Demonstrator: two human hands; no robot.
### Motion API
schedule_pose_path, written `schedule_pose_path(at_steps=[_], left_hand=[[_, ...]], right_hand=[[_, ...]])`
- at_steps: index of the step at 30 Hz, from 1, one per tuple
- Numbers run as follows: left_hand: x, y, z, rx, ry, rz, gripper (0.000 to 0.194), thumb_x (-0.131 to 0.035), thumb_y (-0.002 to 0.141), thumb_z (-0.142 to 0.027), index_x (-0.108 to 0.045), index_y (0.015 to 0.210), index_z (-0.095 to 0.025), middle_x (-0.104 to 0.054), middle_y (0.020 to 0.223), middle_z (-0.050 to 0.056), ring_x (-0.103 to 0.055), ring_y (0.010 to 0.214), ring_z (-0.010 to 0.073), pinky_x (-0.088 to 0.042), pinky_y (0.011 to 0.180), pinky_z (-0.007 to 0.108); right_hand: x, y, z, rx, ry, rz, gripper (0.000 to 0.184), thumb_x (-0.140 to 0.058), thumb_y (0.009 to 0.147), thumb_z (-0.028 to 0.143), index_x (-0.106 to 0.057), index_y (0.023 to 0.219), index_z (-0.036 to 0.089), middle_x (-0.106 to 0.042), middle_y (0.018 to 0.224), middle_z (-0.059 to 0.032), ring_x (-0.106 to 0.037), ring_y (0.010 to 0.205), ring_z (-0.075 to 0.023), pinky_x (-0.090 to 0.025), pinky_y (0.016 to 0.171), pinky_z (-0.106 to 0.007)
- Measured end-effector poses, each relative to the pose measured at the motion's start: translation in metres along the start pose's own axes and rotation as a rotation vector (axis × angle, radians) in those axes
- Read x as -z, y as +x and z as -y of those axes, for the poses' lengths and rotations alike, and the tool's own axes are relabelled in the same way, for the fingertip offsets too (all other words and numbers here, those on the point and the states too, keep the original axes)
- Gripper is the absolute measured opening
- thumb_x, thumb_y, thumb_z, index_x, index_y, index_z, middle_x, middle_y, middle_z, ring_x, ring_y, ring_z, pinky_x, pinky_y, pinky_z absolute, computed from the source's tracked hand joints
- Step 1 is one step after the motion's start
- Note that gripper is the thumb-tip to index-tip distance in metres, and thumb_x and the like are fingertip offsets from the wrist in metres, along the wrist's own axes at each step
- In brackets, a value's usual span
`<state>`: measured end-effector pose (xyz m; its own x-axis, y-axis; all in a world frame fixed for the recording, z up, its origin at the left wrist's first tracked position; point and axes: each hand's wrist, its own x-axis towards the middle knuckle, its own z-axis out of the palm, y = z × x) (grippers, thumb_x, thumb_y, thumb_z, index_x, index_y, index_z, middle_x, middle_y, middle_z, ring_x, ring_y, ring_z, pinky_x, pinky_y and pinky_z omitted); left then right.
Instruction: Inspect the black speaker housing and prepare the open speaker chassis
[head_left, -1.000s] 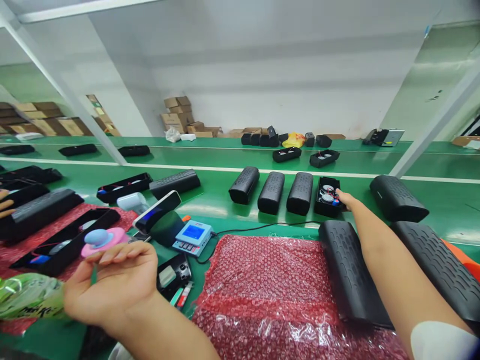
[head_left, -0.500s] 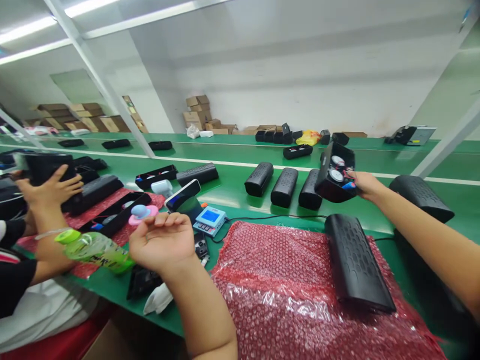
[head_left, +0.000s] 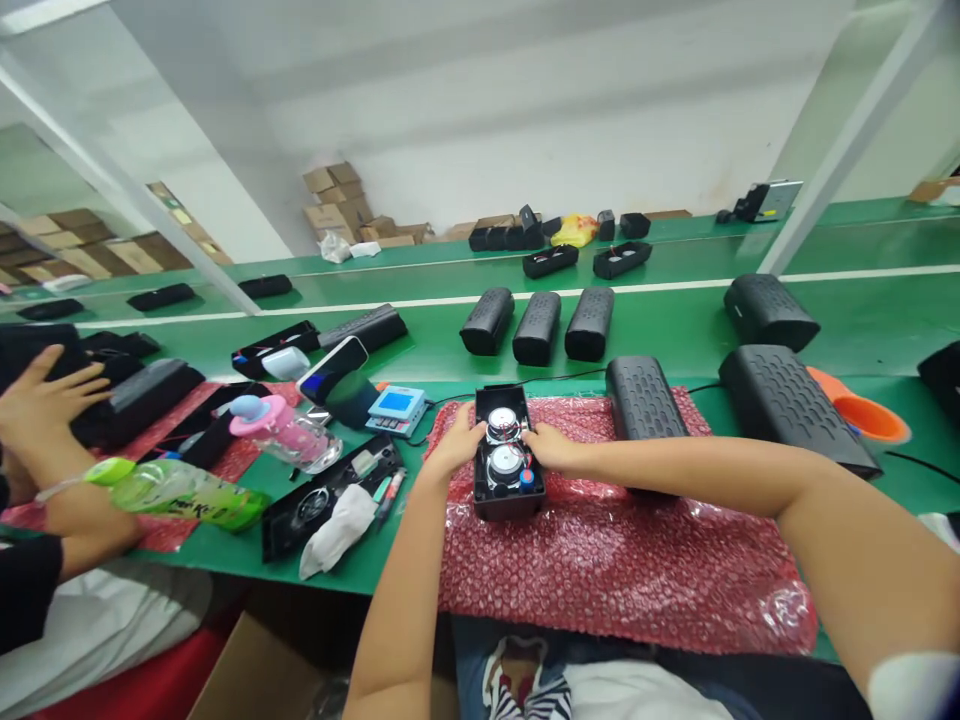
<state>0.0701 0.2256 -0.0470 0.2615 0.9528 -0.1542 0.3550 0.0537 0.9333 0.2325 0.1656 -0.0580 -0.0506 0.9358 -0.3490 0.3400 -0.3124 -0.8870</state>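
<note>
An open black speaker housing (head_left: 510, 503) rests on the red bubble wrap (head_left: 600, 560), its two round drivers and wires facing up. My left hand (head_left: 454, 442) grips its left wall, the thumb over the rim. On the opposite side my right hand (head_left: 551, 447) is closed on the right wall, fingers near the drivers. Just right of it a closed black speaker (head_left: 646, 400) with a dimpled top lies on the wrap, partly hidden behind my right forearm.
Left of the wrap are a blue-screened meter (head_left: 397, 408), a pink bottle (head_left: 289, 435), a green bottle (head_left: 184, 492) and a white cloth (head_left: 339, 530). Several speakers (head_left: 537, 328) stand behind. An orange funnel-like piece (head_left: 870, 417) sits right. A co-worker's hand (head_left: 52, 400) shows far left.
My right hand has brought the open speaker housing from the back right down onto the bubble wrap. My left hand, empty before, has moved right and taken hold of it. The view has shifted.
</note>
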Motion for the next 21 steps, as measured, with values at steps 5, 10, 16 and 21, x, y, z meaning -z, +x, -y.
schedule_pose_path(at_steps=[5, 10, 16, 21], left_hand=[[0.005, 0.006, 0.002, -0.011, 0.143, -0.026, 0.066, -0.055, 0.076, -0.013, -0.041, 0.140, -0.012, -0.058, 0.137, 0.018, -0.057, 0.126, 0.0287, -0.041, 0.109, 0.043], [0.006, -0.002, -0.039, -0.074, 0.262, -0.109, 0.081, -0.064, 0.078, -0.025, -0.029, 0.150, -0.017, -0.035, 0.158, 0.017, -0.025, 0.150, 0.0322, -0.018, 0.122, 0.046], [-0.108, -0.042, -0.121, -0.571, 0.594, 0.234, 0.059, -0.049, 0.091, -0.031, -0.040, 0.147, -0.012, -0.040, 0.154, 0.020, -0.028, 0.148, 0.0325, -0.019, 0.122, 0.046], [-0.233, -0.045, -0.147, -0.526, 0.793, 0.459, 0.066, -0.062, 0.085, -0.038, -0.045, 0.145, -0.017, -0.022, 0.161, 0.024, -0.013, 0.150, 0.0456, -0.010, 0.115, 0.069]], right_hand=[[0.042, -0.014, 0.023, -0.013, -0.148, 0.064, 0.017, -0.065, 0.095, 0.029, -0.066, 0.099, 0.013, -0.066, 0.090, -0.0036, -0.064, 0.077, -0.0153, -0.056, 0.075, -0.032], [0.179, -0.061, 0.025, 0.059, -0.311, -0.274, 0.017, -0.068, 0.087, 0.017, -0.070, 0.104, 0.020, -0.069, 0.102, -0.0039, -0.062, 0.097, -0.0190, -0.046, 0.095, -0.029], [0.301, -0.146, -0.053, -0.335, -0.471, -0.728, 0.028, -0.049, 0.099, 0.021, -0.058, 0.122, 0.006, -0.066, 0.101, -0.0141, -0.063, 0.078, -0.0198, -0.051, 0.072, -0.033], [0.301, -0.172, -0.087, -0.477, -0.669, -0.809, 0.035, -0.054, 0.100, 0.036, -0.061, 0.117, 0.006, -0.064, 0.108, -0.0227, -0.064, 0.099, -0.0310, -0.048, 0.085, -0.040]])
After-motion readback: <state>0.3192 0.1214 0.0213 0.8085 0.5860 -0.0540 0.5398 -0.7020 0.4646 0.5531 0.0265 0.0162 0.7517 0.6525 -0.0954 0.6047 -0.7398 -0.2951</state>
